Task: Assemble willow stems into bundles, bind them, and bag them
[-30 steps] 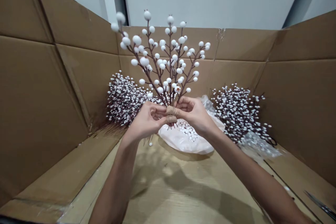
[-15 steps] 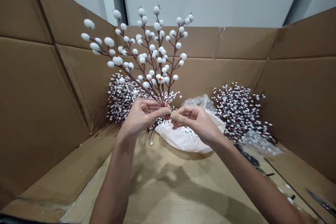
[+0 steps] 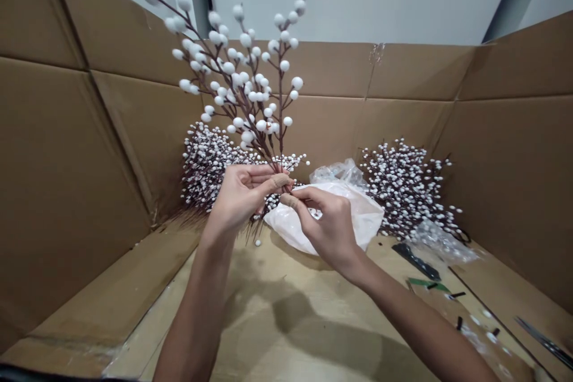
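Note:
A spray of white artificial berry stems [image 3: 250,95] fans upward from my two hands, its brown stems gathered at the bottom. My left hand [image 3: 244,194] is closed round the gathered stems, thumb in front. Just below and to the right, my right hand [image 3: 324,218] pinches the lower stem ends between thumb and fingers. Tan tape or a bandage covers a fingertip on each hand. Behind them lies a white plastic bag [image 3: 367,215] with loose white berries partly showing.
Piles of berry stems lie at the left [image 3: 201,161] and right [image 3: 403,191]. Clear plastic wrap [image 3: 443,242], a black strip [image 3: 416,261] and scissors [image 3: 544,340] are on the right. Tall cardboard walls [image 3: 331,71] enclose the table [image 3: 313,316] on three sides.
The berry spray has turned and tilted left, with its stems closer together. My right hand has rotated, palm more downward, and shifted slightly left onto the lower stem ends. My left hand stays nearly in place.

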A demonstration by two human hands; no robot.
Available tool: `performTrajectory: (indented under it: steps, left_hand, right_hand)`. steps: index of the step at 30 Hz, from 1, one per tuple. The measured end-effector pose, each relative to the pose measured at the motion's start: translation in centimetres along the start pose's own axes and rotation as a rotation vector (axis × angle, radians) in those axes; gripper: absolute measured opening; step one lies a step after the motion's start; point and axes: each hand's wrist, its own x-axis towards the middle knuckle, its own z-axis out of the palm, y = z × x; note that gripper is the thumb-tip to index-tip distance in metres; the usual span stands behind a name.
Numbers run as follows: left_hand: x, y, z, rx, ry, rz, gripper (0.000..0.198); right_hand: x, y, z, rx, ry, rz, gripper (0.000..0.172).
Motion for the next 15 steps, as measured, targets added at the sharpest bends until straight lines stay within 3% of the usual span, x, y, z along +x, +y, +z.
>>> performTrajectory:
  steps: [3,9,11,15]
  left_hand:
    - [0.0,0.0,-0.3,-0.026,0.015,0.006,0.018]
    - [0.1,-0.2,-0.5,-0.038,-0.003,0.035,0.016]
    - [0.2,-0.3,-0.5,-0.034,-0.022,0.049,0.016]
    - [0.2,-0.3,-0.3,-0.013,-0.047,0.047,0.017]
  right_hand:
    - [0.3,-0.1,-0.1,0.127,-0.029,0.069,0.016]
    - [1.8,-0.2,-0.7,0.729,-0.18,0.496,0.031]
    - [2.1,-0.2,-0.7,0.784,-0.164,0.569,0.033]
    - [2.2,-0.2,-0.5,0.749,-0.12,0.567,0.028]
